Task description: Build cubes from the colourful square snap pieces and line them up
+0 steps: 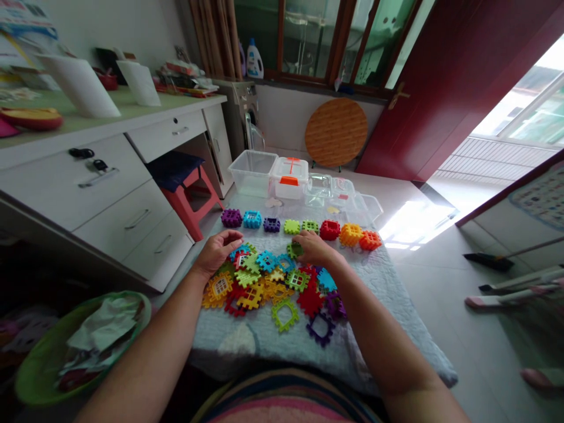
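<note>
On the cloth-covered table lies a loose pile of colourful interlocking plastic tiles with toothed edges. My left hand [217,251] hovers at the pile's left side, fingers loosely bent with nothing visible in them, close to a blue tile [238,252]. At the back of the pile, the fingers of my right hand [314,248] close on a light green tile [295,251], partly covering it. Nearer to me are a green window-frame tile [285,315], a dark purple frame tile [320,328], a red tile [311,301] and a yellow tile [251,296].
Behind the pile runs a row of tile stacks sorted by colour, from a purple stack [231,218] to an orange stack [370,240]. Clear plastic boxes [253,173] and an orange-latched box [289,179] stand at the far edge. A pink stool [194,197] is left.
</note>
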Demonstrator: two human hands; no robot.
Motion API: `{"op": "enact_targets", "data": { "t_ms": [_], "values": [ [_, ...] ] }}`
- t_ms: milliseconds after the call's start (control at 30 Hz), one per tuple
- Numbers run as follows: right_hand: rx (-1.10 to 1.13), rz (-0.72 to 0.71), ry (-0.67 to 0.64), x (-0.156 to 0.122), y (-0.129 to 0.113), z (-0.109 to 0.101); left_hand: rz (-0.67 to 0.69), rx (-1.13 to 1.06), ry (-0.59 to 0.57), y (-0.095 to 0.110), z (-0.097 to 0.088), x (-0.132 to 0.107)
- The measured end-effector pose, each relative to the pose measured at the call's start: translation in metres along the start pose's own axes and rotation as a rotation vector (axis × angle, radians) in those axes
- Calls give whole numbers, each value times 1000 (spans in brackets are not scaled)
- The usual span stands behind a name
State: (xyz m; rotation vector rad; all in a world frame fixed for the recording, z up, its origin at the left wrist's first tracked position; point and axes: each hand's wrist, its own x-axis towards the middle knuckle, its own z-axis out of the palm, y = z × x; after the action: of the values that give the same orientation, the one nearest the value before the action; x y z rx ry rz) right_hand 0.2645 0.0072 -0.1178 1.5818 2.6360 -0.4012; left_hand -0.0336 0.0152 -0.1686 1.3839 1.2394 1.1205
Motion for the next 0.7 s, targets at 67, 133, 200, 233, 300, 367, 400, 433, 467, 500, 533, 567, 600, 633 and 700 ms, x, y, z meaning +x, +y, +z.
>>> {"op": "enact_targets", "data": {
  "t_ms": [67,133,200,233,300,367,400,433,467,500,533,567,600,633,700],
  "values": [
    [-18,1,-18,0,-1,-1,-4,-11,-14,-2,-1,1],
    [-28,3,-22,-1,-2,-2,-9,-25,-28,-3,-1,1],
    [-33,3,-24,-1,-3,-4,-10,-28,-35,-4,-1,1],
    [-35,1,-26,-1,-4,-4,-8,-25,-33,-4,-1,1],
    [-51,-6,-30,0,-7,-4,-4,-18,-30,-3,-1,0],
    [-83,-16,-40,1,-9,-4,-8,-23,-26,-2,-1,0],
    [-96,-23,-42,1,-9,-5,-10,-27,-24,-1,0,0],
    [-100,-28,-36,1,-9,-6,-12,-28,-22,-1,0,-1],
    [-96,-31,-20,1,-8,-9,-13,-24,-20,0,0,-1],
    [-86,-25,9,1,-5,-13,-12,-16,-18,0,0,-1],
    [-77,-8,48,1,0,-18,-9,-7,-19,-1,0,0],
    [-71,15,94,2,5,-24,-5,0,-22,-1,-1,0],
    [-76,50,136,4,12,-30,-4,2,-25,-2,-1,0],
    [-84,80,171,6,20,-36,-3,-2,-29,-3,-1,0],
    [-109,129,187,12,36,-47,-8,-18,-34,-4,-1,1]
  ]
}}
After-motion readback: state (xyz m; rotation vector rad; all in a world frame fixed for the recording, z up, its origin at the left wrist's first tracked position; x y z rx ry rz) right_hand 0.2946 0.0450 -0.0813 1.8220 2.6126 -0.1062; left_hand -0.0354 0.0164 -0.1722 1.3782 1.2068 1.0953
